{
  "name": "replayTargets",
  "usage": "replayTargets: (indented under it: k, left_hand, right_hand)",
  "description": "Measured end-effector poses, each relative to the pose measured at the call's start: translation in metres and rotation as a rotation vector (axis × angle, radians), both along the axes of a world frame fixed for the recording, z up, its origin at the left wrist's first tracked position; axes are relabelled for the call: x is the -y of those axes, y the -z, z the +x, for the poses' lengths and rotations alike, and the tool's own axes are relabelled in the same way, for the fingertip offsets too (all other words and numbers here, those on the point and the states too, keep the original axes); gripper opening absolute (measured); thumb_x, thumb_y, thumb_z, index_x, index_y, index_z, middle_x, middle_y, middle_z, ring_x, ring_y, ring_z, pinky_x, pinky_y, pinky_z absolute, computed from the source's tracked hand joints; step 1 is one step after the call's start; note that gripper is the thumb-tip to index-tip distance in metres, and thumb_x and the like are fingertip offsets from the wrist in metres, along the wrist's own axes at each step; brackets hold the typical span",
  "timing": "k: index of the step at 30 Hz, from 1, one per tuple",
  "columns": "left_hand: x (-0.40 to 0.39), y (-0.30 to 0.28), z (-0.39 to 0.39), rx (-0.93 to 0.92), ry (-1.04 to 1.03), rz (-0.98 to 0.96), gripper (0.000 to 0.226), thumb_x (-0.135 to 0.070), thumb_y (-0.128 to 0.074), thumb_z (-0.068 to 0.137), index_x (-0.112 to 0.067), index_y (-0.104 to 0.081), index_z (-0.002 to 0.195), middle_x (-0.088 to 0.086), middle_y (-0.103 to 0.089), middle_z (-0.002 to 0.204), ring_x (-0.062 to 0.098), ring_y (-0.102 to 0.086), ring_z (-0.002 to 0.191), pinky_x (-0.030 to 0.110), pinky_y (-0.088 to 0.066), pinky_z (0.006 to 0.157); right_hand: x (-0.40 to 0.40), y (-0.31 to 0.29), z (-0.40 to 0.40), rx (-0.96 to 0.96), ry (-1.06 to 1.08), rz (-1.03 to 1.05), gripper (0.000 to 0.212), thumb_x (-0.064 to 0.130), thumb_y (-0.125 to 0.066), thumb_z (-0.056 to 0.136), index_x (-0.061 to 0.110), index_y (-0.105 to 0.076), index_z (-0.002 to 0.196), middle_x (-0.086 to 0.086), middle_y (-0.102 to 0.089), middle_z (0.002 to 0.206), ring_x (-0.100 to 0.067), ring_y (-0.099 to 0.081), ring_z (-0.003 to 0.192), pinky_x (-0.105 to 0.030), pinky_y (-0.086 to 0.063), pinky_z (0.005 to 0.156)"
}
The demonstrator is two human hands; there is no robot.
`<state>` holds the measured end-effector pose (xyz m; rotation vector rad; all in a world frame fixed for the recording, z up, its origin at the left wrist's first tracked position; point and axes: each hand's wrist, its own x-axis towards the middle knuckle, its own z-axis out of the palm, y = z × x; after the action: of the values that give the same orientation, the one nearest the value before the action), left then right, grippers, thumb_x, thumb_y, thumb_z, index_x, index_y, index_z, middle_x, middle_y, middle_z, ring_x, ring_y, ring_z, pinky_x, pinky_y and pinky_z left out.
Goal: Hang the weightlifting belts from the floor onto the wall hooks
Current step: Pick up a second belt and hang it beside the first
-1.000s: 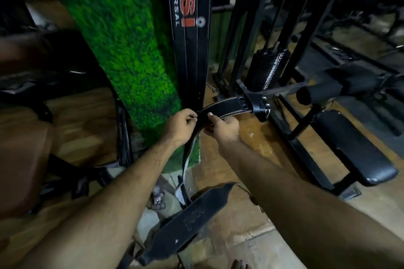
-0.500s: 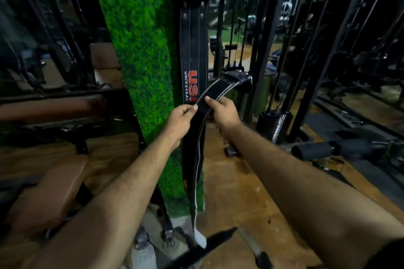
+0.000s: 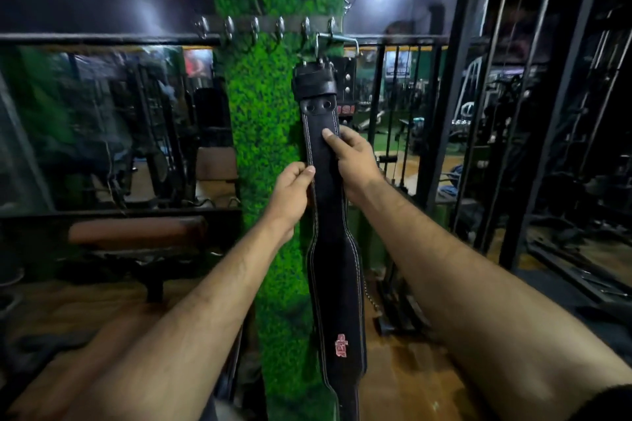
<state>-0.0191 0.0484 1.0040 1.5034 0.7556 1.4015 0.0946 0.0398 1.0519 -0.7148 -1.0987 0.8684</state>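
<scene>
- At the lower left of the frame a brown padded gym bench (image 3: 136,232) stands on the wooden floor (image 3: 427,362), in front of a dark mirrored wall (image 3: 102,130).
- Left of centre, the left hand (image 3: 290,191) pinches the left stitched edge of a long black leather weightlifting belt with white stitching (image 3: 335,267); its thumb lies on the front face and its fingers are curled behind.
- A pillar clad in green artificial grass (image 3: 263,147) runs up the centre of the frame, directly behind the belt.
- Across the pillar's upper part sits a dark rail of silver metal hooks (image 3: 266,27).
- The belt hangs vertically in the centre, its metal buckle (image 3: 337,41) up at the right end of the hook rail; whether the buckle is actually seated on a hook cannot be told through the blur. The belt widens lower down, where a small red logo (image 3: 341,345) shows.
- Just right of centre, the right hand (image 3: 352,161) grips the belt's right edge higher up than the left, thumb pressed on the front face.
- A second black belt with red lettering (image 3: 345,85) hangs just behind the first, mostly hidden.
- At the right of the frame stand black steel gym machine frames (image 3: 513,113).
</scene>
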Motion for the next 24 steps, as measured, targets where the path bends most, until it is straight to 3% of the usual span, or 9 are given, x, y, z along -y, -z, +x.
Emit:
replayTargets:
  k: [4,7,10,13,15,19,22,24]
  left_hand:
    - [-0.003,-0.024,-0.002,0.001,-0.047,0.113,0.024,-0.027,-0.048,0.105,-0.019,-0.061,0.086,0.002,-0.069,0.089,0.016,-0.063,0.084,0.036,-0.053,0.079]
    - [-0.006,-0.038,-0.004,-0.036,-0.093,0.185,0.033,-0.027,-0.049,0.105,-0.020,-0.046,0.073,-0.006,-0.050,0.068,0.004,-0.046,0.063,0.030,-0.040,0.062]
    - [-0.015,-0.045,-0.008,-0.136,-0.078,0.237,0.039,-0.028,-0.050,0.105,-0.020,-0.037,0.069,-0.009,-0.039,0.062,-0.003,-0.035,0.051,0.025,-0.032,0.054]
    - [-0.028,-0.060,-0.012,-0.158,-0.105,0.233,0.052,-0.058,-0.051,0.090,-0.007,-0.051,0.082,0.007,-0.054,0.078,0.014,-0.049,0.072,0.042,-0.045,0.068]
    - [-0.043,-0.072,-0.013,-0.125,-0.209,0.266,0.061,-0.064,-0.046,0.085,-0.003,-0.053,0.087,0.008,-0.054,0.078,0.018,-0.048,0.072,0.053,-0.049,0.071]
    - [-0.046,-0.075,-0.011,-0.150,-0.310,0.417,0.041,-0.048,-0.046,0.097,-0.015,-0.042,0.073,0.000,-0.041,0.066,0.016,-0.037,0.064,0.048,-0.037,0.058]
    - [-0.052,-0.035,-0.006,-0.202,-0.281,0.372,0.034,-0.034,-0.050,0.101,-0.023,-0.038,0.071,-0.006,-0.038,0.063,0.013,-0.033,0.060,0.041,-0.032,0.057]
    - [-0.054,0.002,-0.010,-0.269,-0.252,0.304,0.038,-0.028,-0.054,0.102,-0.023,-0.034,0.070,-0.009,-0.032,0.061,0.008,-0.028,0.055,0.036,-0.027,0.054]
  right_hand:
    - [-0.002,-0.022,-0.007,0.025,-0.008,0.018,0.009,0.009,-0.060,0.099,0.011,-0.067,0.093,-0.009,-0.069,0.084,-0.019,-0.064,0.071,-0.035,-0.055,0.072]
    - [-0.004,-0.033,-0.014,0.027,-0.002,-0.008,0.017,0.015,-0.059,0.100,0.013,-0.066,0.086,-0.009,-0.069,0.078,-0.022,-0.063,0.068,-0.035,-0.053,0.068]
    - [-0.007,-0.044,-0.013,0.054,0.022,-0.021,0.017,0.020,-0.057,0.102,0.009,-0.068,0.095,-0.008,-0.071,0.079,-0.021,-0.066,0.067,-0.032,-0.055,0.065]
    - [-0.015,-0.052,-0.013,0.082,0.018,0.001,0.017,0.017,-0.056,0.102,0.004,-0.066,0.108,-0.012,-0.069,0.086,-0.021,-0.066,0.071,-0.033,-0.056,0.068]
    - [-0.021,-0.055,-0.015,0.064,-0.020,0.013,0.014,0.015,-0.055,0.102,0.006,-0.065,0.104,-0.012,-0.069,0.086,-0.021,-0.067,0.072,-0.032,-0.057,0.068]
    - [-0.038,-0.062,-0.019,-0.021,-0.071,0.041,0.024,0.011,-0.052,0.103,0.015,-0.059,0.080,-0.004,-0.068,0.073,-0.018,-0.064,0.066,-0.029,-0.055,0.063]
    - [-0.055,-0.063,-0.017,-0.118,-0.060,0.093,0.019,0.009,-0.053,0.102,0.013,-0.060,0.084,-0.010,-0.067,0.083,-0.024,-0.065,0.074,-0.037,-0.057,0.074]
    - [-0.064,-0.062,-0.016,-0.154,-0.037,0.109,0.018,0.009,-0.054,0.102,0.012,-0.063,0.087,-0.009,-0.070,0.083,-0.021,-0.066,0.073,-0.036,-0.057,0.073]
